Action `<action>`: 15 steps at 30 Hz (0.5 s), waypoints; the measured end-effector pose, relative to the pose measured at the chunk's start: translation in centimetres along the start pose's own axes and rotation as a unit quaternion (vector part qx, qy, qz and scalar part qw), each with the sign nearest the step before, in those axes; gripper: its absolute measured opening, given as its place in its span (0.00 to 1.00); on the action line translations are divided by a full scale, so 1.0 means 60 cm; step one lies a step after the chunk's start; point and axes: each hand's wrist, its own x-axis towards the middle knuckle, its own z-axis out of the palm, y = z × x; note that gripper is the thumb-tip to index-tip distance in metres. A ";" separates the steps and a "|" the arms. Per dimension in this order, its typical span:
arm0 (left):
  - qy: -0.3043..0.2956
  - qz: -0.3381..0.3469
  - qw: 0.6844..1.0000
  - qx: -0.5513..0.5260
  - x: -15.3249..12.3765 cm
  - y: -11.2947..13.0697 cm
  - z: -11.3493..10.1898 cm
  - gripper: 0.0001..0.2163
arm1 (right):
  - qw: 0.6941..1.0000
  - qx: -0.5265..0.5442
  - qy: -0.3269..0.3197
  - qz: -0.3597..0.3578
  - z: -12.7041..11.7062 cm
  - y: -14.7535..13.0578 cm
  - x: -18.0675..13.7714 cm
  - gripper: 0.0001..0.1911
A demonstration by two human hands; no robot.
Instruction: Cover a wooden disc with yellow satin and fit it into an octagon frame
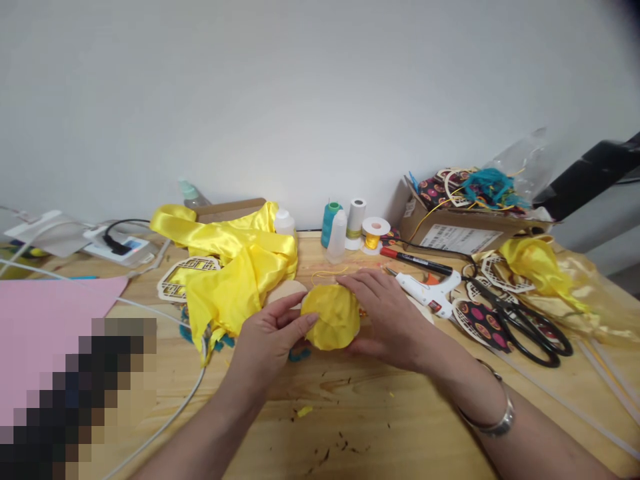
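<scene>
Between my two hands is a round piece covered in yellow cloth [331, 319], its face turned toward me and slightly wrinkled. My left hand [273, 337] pinches its left edge, thumb in front and fingers behind. The right edge is gripped by my right hand [387, 320], whose fingers reach over the top and partly behind. Just behind my left hand lies a pale round disc [285, 293], partly hidden. A heap of shiny yellow satin [240, 267] spreads to the left. A white hot glue gun [430, 290] rests to the right of my right hand.
Large black scissors [530, 327] lie at right, before a cardboard box [450, 233] full of fabric pieces. A red-black marker [417, 261], thread spools [376, 233] and a squeeze bottle [337, 239] stand or lie behind. At left are a power strip [123, 250] and pink sheet [50, 327].
</scene>
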 end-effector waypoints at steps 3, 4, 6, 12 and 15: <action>0.001 -0.006 1.000 -0.002 -0.001 0.000 -0.001 0.21 | 1.000 0.011 -0.002 -0.011 -0.002 0.000 -0.002 0.42; 0.000 -0.008 1.000 -0.004 -0.002 0.000 -0.001 0.21 | 1.000 0.014 -0.002 -0.012 -0.003 0.000 -0.003 0.43; -0.004 -0.011 1.000 -0.008 -0.002 0.000 0.000 0.21 | 1.000 0.017 -0.003 -0.011 -0.005 -0.001 -0.003 0.43; -0.011 -0.017 1.000 -0.019 0.000 0.000 0.000 0.18 | 1.000 0.026 -0.007 -0.002 -0.005 -0.006 -0.002 0.40; -0.020 -0.023 0.999 -0.026 0.000 0.000 -0.001 0.17 | 1.000 0.029 -0.010 -0.001 -0.005 -0.008 -0.001 0.39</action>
